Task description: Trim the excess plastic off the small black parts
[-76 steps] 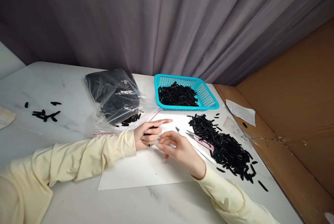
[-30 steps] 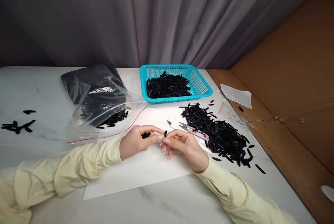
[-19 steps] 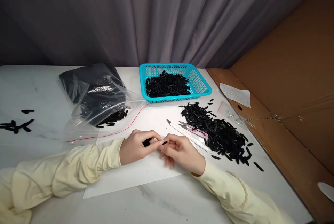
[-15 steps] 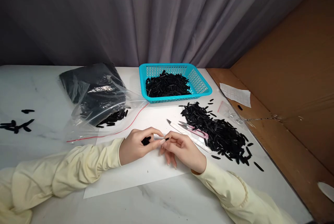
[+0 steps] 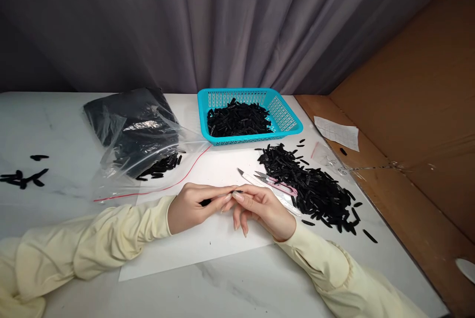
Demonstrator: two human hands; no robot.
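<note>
Strip (image 5: 238,191), black and small, is pinched between the fingertips of the left hand (image 5: 195,204) and the right hand (image 5: 260,205), over the white paper (image 5: 174,253). Only a thin dark sliver of it is shown; the rest is hidden by fingers, so full shape cannot be told. Left grip is narrow: thumb and forefinger are brought close together, and more black pieces (image 5: 206,202) are tucked behind them, mostly covered. Right grip is narrow too, thumb and forefinger closed on the strip, other fingers curled loosely below.

Clock is read from the hands. At 3 o'clock, a large heap (image 5: 315,194) of similar pieces is spread: black, slim, elongated, some tapered, lying at all angles, with strays around the edges. Between heap and right hand, pink snips (image 5: 280,186) are laid touching the heap, with a pointed white tool (image 5: 251,179) just beside. At 12 o'clock, a blue basket (image 5: 256,137) is partly filled with like pieces. At 10 o'clock, a clear plastic bag (image 5: 143,130) is seen, bulky and dark inside, red line along its edge. At 9 o'clock, loose pieces (image 5: 24,178) are scattered on the table (image 5: 166,298).
</note>
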